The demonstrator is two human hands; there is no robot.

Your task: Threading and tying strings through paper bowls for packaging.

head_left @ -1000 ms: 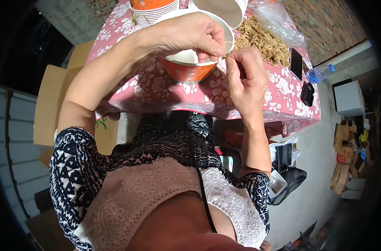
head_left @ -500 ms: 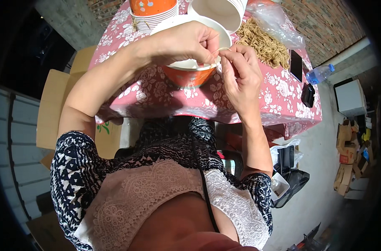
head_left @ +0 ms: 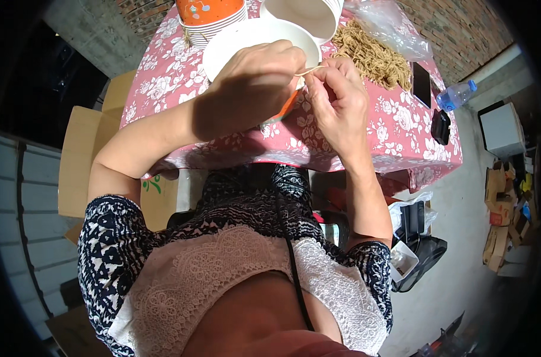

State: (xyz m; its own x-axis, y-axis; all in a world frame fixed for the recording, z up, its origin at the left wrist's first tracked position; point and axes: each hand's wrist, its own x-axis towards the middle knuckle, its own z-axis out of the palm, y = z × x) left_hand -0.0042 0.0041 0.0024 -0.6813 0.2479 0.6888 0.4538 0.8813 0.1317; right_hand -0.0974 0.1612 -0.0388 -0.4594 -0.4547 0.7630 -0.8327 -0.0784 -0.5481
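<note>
Both hands meet over the near right rim of an orange paper tub (head_left: 235, 44) with a white inside, standing on the table. A thin tan cord (head_left: 310, 71) runs between my fingertips. My left hand (head_left: 261, 70) is curled with its back up, closed on one part of the cord and covering much of the tub. My right hand (head_left: 342, 98) pinches the cord between thumb and fingers at the tub's right side. Whether the cord passes through the tub's wall is hidden by the hands. A heap of similar tan cords (head_left: 374, 58) lies beyond my right hand.
A stack of orange tubs (head_left: 213, 28) stands at the far left, with white nested tubs (head_left: 300, 16) tipped on their side nearby. Along the right are a clear plastic bag (head_left: 389, 28), a phone (head_left: 421, 84), a bottle (head_left: 456, 95) and a black case (head_left: 441, 126). An open carton (head_left: 77, 160) stands left.
My left hand has turned, its back now facing up, and more of the cord shows between the hands. The tub has tilted or shifted, showing more of its white inside at the left.
</note>
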